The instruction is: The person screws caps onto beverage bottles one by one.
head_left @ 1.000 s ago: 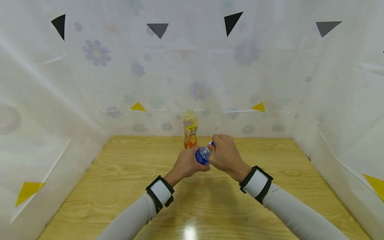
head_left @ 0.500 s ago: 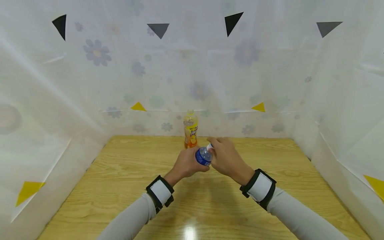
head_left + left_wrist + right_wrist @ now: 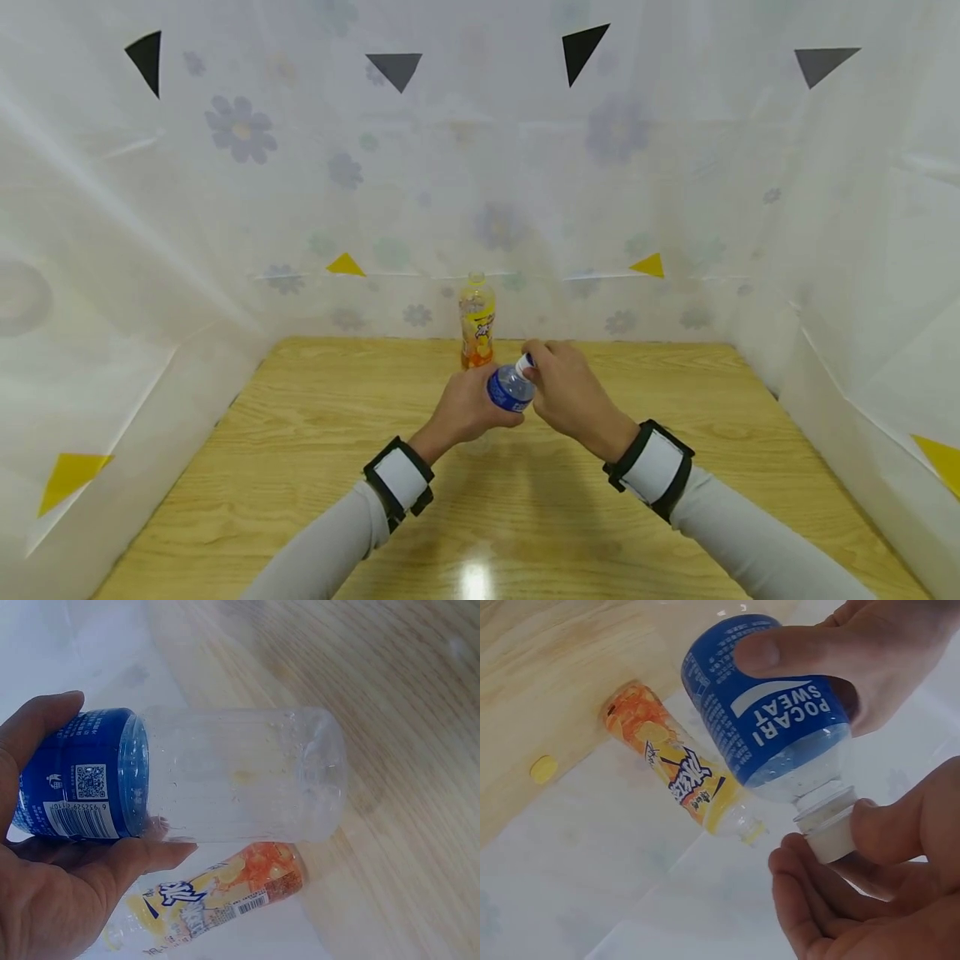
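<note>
My left hand (image 3: 472,404) grips a clear plastic bottle (image 3: 513,387) round its blue label, which reads "POCARI SWEAT" in the right wrist view. The bottle is tilted above the table, its neck toward my right hand (image 3: 566,392). That hand pinches the white bottle cap (image 3: 831,838) at the neck, thumb on one side and fingers on the other. In the left wrist view the clear lower part of the bottle (image 3: 232,776) extends beyond my fingers. Behind my hands stands an orange-and-yellow drink bottle (image 3: 477,325), upright with its mouth uncapped.
A small yellow cap (image 3: 544,769) lies on the wooden table (image 3: 315,467) near the drink bottle in the right wrist view. White flower-printed sheeting (image 3: 480,167) rises behind the table and along both sides.
My right hand has turned at the cap and regripped it, its fingers first lifting and then closing again. The left hand and the bottle stay almost in place.
</note>
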{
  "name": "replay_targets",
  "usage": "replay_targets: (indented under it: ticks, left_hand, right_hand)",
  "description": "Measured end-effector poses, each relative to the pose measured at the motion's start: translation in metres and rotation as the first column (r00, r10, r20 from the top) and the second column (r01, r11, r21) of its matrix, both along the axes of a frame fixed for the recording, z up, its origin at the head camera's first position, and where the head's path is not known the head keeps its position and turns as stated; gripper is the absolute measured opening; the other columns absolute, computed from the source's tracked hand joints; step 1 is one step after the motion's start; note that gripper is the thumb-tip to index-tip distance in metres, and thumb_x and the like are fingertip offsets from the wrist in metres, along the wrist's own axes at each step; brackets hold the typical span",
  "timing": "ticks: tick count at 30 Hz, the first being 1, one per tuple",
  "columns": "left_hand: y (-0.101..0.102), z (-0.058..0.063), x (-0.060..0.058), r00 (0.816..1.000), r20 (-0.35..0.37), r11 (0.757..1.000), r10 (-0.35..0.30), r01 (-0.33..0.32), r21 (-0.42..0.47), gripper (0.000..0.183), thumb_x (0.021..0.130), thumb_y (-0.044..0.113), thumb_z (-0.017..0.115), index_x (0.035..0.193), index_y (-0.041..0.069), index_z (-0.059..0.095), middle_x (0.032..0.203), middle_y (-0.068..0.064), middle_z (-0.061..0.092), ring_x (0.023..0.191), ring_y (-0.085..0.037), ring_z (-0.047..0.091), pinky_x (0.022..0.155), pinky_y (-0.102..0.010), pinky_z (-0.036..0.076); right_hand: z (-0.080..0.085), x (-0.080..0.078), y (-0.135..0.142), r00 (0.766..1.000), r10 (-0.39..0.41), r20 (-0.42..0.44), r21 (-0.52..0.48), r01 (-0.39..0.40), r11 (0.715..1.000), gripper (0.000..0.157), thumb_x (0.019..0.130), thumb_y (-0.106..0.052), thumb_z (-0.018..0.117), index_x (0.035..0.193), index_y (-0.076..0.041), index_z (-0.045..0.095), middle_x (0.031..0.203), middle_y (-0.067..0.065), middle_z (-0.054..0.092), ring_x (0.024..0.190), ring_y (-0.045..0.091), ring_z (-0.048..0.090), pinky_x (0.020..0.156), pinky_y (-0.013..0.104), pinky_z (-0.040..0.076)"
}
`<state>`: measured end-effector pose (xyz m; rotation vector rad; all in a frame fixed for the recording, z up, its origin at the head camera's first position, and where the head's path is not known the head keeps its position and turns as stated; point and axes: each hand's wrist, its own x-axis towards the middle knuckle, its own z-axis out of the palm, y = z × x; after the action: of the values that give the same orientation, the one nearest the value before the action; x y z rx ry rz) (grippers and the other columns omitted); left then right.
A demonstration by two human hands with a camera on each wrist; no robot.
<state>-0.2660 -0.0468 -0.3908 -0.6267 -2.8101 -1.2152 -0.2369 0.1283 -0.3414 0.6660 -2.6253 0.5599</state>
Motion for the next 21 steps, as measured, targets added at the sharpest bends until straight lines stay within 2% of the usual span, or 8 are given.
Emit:
replay_targets:
  ticks: [6,15,21]
  left_hand:
    - [-0.0016,-0.0009,0.0010,1.000,-0.008,1.000,-0.009,0.010,0.009,0.057,0.075,0.030,0.090,0.122,0.010,0.066,0.110,-0.005,0.072,0.100,-0.020,0.069,0.085,-0.037,0.057]
    - [-0.0031,-0.0003,0.0012,1.000,-0.022,1.000,-0.014,0.014,-0.004,0.057,0.074,0.032,0.091,0.122,0.011,0.066,0.108,-0.003,0.072,0.097,-0.019,0.069,0.082,-0.036,0.056]
    - [-0.0023,-0.0014,0.0006,0.999,-0.041,1.000,-0.019,0.019,-0.010,0.056,0.073,0.033,0.091,0.120,0.012,0.067,0.106,-0.002,0.073,0.094,-0.016,0.068,0.080,-0.033,0.056]
  right_hand:
    - [-0.0030,-0.0013,-0.0002,0.999,0.017,-0.033,-0.037,-0.018,0.999,0.015,0.095,-0.003,0.067,0.107,0.001,0.061,0.096,0.016,0.064,0.089,0.031,0.061,0.081,0.048,0.053]
    - [-0.0061,-0.0040,-0.0026,0.997,0.017,-0.071,-0.065,-0.022,0.998,0.014,0.091,-0.003,0.069,0.101,-0.001,0.060,0.091,0.014,0.063,0.088,0.031,0.059,0.090,0.051,0.047]
    - [-0.0074,-0.0055,-0.0027,0.998,0.007,-0.065,-0.092,-0.013,0.996,0.012,0.091,-0.004,0.069,0.094,-0.002,0.057,0.082,0.010,0.058,0.078,0.027,0.054,0.085,0.049,0.046]
